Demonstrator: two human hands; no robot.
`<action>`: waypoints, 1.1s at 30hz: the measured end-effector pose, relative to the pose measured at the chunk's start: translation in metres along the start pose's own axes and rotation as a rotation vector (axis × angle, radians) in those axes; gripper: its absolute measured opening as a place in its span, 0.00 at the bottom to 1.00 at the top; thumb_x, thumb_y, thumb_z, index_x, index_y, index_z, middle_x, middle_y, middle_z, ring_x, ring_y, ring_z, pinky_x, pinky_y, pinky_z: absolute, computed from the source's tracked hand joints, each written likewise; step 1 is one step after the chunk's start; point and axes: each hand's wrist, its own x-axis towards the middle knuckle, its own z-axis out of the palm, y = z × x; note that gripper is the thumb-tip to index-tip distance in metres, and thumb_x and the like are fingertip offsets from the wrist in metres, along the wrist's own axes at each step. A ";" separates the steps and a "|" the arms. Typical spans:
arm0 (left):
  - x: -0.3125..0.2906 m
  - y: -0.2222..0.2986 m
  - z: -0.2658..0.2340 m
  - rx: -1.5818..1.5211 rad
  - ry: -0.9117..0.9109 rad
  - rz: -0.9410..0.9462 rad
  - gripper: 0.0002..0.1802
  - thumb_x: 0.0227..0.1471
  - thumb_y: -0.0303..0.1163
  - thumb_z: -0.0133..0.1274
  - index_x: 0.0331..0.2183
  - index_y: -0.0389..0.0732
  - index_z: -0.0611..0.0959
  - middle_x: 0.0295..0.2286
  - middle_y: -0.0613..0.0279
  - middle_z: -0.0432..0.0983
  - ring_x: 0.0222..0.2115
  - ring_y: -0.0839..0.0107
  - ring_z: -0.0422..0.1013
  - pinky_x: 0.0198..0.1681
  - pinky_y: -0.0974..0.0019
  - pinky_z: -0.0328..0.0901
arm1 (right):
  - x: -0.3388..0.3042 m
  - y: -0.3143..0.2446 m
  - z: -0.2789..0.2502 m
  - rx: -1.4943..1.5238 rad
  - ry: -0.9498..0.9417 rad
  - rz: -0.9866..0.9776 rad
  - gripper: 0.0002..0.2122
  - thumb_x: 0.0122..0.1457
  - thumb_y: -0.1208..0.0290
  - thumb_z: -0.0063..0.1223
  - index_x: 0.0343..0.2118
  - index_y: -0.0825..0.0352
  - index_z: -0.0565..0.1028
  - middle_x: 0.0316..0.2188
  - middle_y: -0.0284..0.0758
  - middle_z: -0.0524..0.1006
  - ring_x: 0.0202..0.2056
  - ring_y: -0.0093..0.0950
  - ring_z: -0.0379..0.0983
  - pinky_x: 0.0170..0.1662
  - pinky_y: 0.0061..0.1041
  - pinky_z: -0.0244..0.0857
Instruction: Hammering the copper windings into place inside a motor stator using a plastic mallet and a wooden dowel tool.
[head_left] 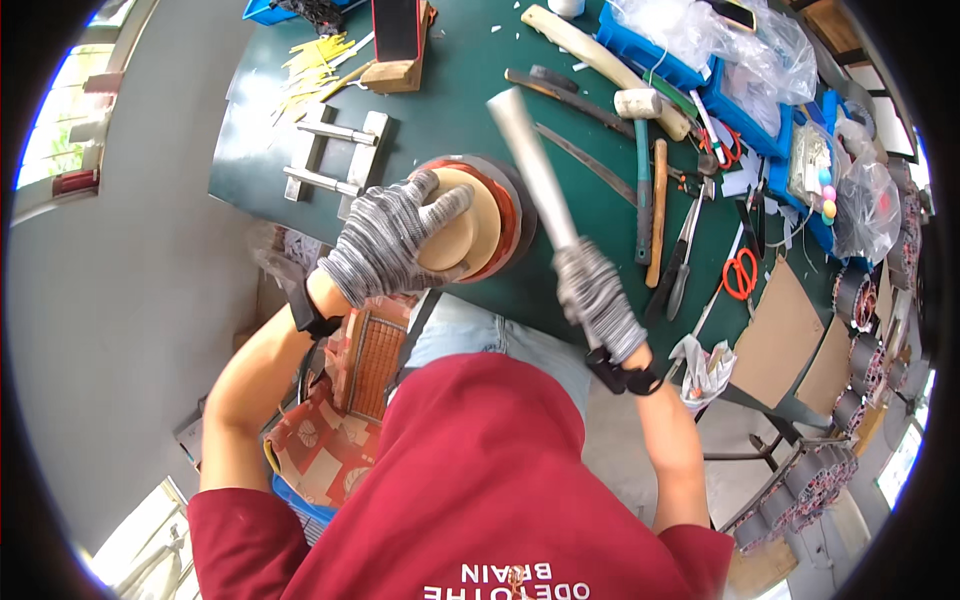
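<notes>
My left hand [395,232], in a grey striped knit glove, grips a round tan stepped block [478,222], its fingers and thumb spread around the upper part. The block rests on a grey ring-shaped part [520,215] with reddish-brown coil wire [510,240] showing around it, near the table's front edge. In its matching glove, my right hand [600,295] is wrapped around a silvery metal rod [535,165]. The rod is raised and tilted, its far end up and to the left, apart from the block and slightly blurred.
Left on the green table [450,110] lie a metal frame with two bars [335,160] and yellow strips [310,70]. A white-headed mallet [638,105], a wooden stick [657,210] and orange-handled scissors [740,273] lie right. Blue bins [740,110] stand at the far right.
</notes>
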 end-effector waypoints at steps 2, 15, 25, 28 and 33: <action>-0.004 0.013 0.001 0.001 0.067 -0.110 0.39 0.28 0.49 0.64 0.45 0.44 0.73 0.37 0.48 0.68 0.30 0.51 0.70 0.34 0.54 0.67 | -0.001 -0.022 0.005 0.599 0.155 0.392 0.12 0.62 0.60 0.42 0.25 0.62 0.63 0.10 0.21 0.58 0.11 0.13 0.57 0.10 0.15 0.49; 0.005 -0.019 -0.059 -0.834 0.377 -0.313 0.41 0.31 0.37 0.63 0.49 0.37 0.67 0.41 0.53 0.68 0.42 0.60 0.66 0.48 0.60 0.60 | -0.021 0.030 -0.023 -0.497 0.371 0.302 0.17 0.49 0.60 0.57 0.37 0.67 0.72 0.24 0.46 0.74 0.26 0.42 0.73 0.30 0.35 0.67; 0.209 -0.161 0.009 0.041 0.132 -0.359 0.42 0.33 0.44 0.65 0.51 0.47 0.67 0.45 0.49 0.65 0.44 0.53 0.67 0.47 0.58 0.64 | 0.059 0.034 -0.008 -0.811 0.099 0.298 0.21 0.50 0.57 0.52 0.48 0.57 0.69 0.34 0.38 0.74 0.35 0.37 0.72 0.40 0.34 0.66; 0.239 -0.191 0.027 -0.008 0.211 -0.433 0.46 0.33 0.49 0.64 0.54 0.49 0.64 0.49 0.46 0.62 0.45 0.52 0.68 0.47 0.58 0.65 | 0.091 0.024 0.006 -0.771 0.113 0.326 0.22 0.51 0.57 0.52 0.49 0.58 0.68 0.38 0.39 0.73 0.38 0.37 0.71 0.43 0.35 0.64; 0.243 -0.183 0.026 0.134 0.279 -0.381 0.41 0.38 0.34 0.61 0.55 0.54 0.63 0.54 0.47 0.56 0.46 0.51 0.65 0.48 0.56 0.64 | 0.109 0.026 0.004 -0.780 0.115 0.220 0.21 0.51 0.58 0.51 0.47 0.58 0.70 0.44 0.39 0.70 0.42 0.38 0.69 0.46 0.37 0.63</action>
